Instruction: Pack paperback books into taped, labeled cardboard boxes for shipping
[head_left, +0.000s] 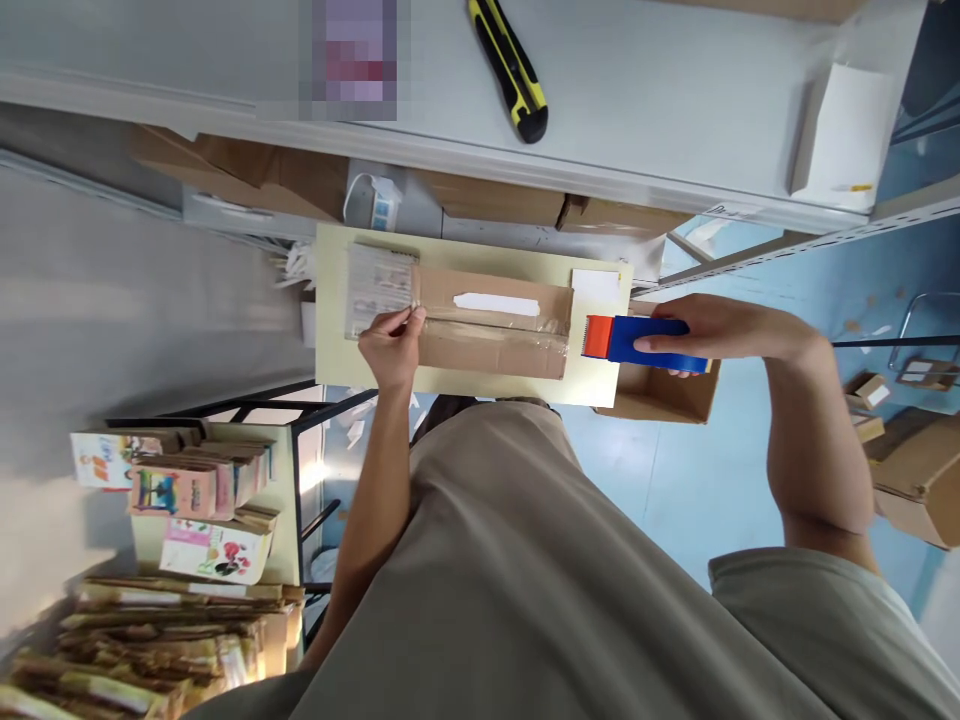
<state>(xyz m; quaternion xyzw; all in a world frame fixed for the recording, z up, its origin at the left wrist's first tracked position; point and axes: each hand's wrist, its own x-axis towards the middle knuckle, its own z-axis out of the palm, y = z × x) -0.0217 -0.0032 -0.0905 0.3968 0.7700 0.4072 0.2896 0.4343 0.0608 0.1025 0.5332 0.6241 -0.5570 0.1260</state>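
print on the printed sheet [381,280] and book covers [214,550] is illegible

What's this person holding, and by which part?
The right hand grips a tape dispenser by its blue body; the left hand is at the box, hold unclear.

Box [491,352] before me on the table [330,362], tape gun [624,338] to its right, knife [517,85] on the far desk [645,110], books [180,492] near left!

Right-hand fingers [685,374] mostly behind the blue tape dispenser [656,345], purple item [360,50] blurry, utility knife [514,75] partly beyond top edge.
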